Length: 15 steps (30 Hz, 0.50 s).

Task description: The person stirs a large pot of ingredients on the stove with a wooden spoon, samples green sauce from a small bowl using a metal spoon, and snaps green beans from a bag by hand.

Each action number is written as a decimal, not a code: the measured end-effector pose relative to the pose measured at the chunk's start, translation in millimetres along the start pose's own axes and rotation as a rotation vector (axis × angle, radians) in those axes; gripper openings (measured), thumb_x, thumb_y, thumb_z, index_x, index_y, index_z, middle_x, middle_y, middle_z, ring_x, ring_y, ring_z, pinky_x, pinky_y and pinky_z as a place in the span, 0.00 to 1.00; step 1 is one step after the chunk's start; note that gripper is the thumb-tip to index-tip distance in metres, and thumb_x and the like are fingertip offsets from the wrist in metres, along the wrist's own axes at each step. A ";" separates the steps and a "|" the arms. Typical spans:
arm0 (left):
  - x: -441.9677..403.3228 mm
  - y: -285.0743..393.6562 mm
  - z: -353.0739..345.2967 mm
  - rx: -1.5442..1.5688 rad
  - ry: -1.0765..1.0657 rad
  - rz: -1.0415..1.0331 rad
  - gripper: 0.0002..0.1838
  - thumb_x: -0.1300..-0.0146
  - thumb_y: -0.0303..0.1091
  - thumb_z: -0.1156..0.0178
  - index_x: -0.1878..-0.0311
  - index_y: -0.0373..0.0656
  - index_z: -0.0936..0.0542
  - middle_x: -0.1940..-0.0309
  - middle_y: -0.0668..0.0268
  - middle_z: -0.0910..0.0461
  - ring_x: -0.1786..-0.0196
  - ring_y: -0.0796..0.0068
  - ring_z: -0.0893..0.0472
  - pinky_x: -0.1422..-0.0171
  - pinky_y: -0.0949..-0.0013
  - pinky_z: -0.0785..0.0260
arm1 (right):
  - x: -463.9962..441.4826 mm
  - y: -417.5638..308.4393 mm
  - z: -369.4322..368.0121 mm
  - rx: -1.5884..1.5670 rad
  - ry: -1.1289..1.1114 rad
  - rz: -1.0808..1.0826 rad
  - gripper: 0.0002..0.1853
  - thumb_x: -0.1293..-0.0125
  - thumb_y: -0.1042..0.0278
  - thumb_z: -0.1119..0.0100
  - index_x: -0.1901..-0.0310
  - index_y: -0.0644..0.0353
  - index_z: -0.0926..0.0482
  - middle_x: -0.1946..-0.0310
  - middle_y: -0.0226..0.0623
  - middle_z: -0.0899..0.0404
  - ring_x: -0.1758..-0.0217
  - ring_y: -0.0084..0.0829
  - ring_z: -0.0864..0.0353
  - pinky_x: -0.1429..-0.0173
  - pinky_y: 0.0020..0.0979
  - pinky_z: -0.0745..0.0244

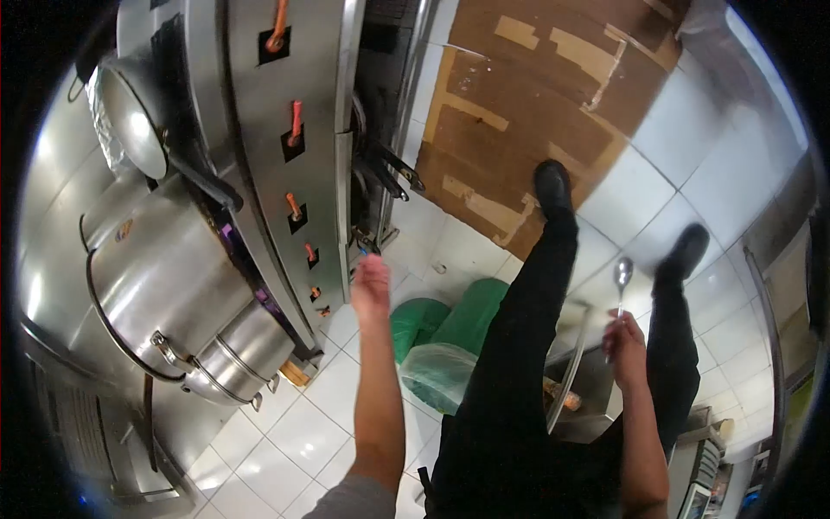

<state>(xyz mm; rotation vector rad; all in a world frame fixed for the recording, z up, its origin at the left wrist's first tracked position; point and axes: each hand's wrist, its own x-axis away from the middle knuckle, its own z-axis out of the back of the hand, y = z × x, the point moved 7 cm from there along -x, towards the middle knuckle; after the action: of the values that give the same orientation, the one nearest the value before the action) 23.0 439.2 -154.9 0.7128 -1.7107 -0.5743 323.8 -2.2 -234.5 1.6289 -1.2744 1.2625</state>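
My right hand (624,346), in front of my right leg, is closed around the handle of a metal spoon (623,275), its bowl pointing away from me. My left hand (372,281) hangs beside the stove front (290,173), near the dark pan handles (393,173) that stick out from the lower shelf. It is smeared by motion, so its fingers cannot be made out. Red and orange knobs (296,121) line the stove front.
A large steel pot (173,251), a smaller pot (238,359) and a frying pan (134,121) are on the left. Green bins or bags (471,316) stand by my left leg. Taped cardboard (519,104) covers floor tiles ahead. A steel counter edge (774,320) runs along the right.
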 end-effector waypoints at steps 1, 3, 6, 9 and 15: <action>-9.0 23.8 18.9 -0.014 0.198 -0.083 0.14 0.28 0.36 0.55 0.53 0.34 0.26 0.50 0.54 0.22 0.47 0.61 0.22 0.43 0.59 0.27 | -3.9 3.7 1.5 0.020 0.024 -0.014 0.09 0.27 0.64 0.54 0.54 0.54 0.25 0.75 0.23 0.29 0.78 0.15 0.34 0.73 0.18 0.38; -18.1 59.6 15.8 -0.050 0.475 -0.173 0.17 0.26 0.39 0.58 0.51 0.34 0.27 0.52 0.55 0.22 0.48 0.61 0.22 0.45 0.60 0.26 | -9.0 8.7 0.9 0.051 0.024 -0.008 0.09 0.27 0.64 0.54 0.54 0.54 0.25 0.75 0.23 0.29 0.78 0.15 0.34 0.74 0.18 0.38; -40.7 91.9 21.3 -0.017 0.542 -0.218 0.19 0.25 0.42 0.61 0.52 0.35 0.28 0.54 0.57 0.22 0.49 0.61 0.22 0.46 0.60 0.26 | -11.0 16.2 1.5 0.109 0.041 -0.025 0.09 0.27 0.64 0.54 0.54 0.54 0.25 0.74 0.23 0.28 0.78 0.14 0.34 0.75 0.18 0.39; -56.1 105.8 29.5 0.033 0.401 -0.237 0.19 0.25 0.42 0.61 0.54 0.36 0.28 0.56 0.56 0.21 0.50 0.60 0.21 0.46 0.59 0.25 | -14.5 17.6 0.5 0.155 0.057 -0.038 0.09 0.27 0.64 0.54 0.54 0.54 0.25 0.74 0.23 0.28 0.79 0.14 0.35 0.77 0.18 0.40; -66.6 104.6 23.1 0.150 0.107 -0.188 0.15 0.25 0.37 0.62 0.60 0.37 0.29 0.58 0.53 0.22 0.53 0.61 0.21 0.48 0.60 0.24 | -16.4 26.7 -0.3 0.150 0.056 -0.028 0.09 0.27 0.64 0.56 0.53 0.53 0.25 0.74 0.22 0.29 0.80 0.13 0.36 0.79 0.18 0.42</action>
<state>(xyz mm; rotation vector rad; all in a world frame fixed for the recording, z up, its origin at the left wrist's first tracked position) -4.8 560.2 -132.4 1.0017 -1.6092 -0.5310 297.3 -4.5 -251.2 1.6966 -1.1425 1.4059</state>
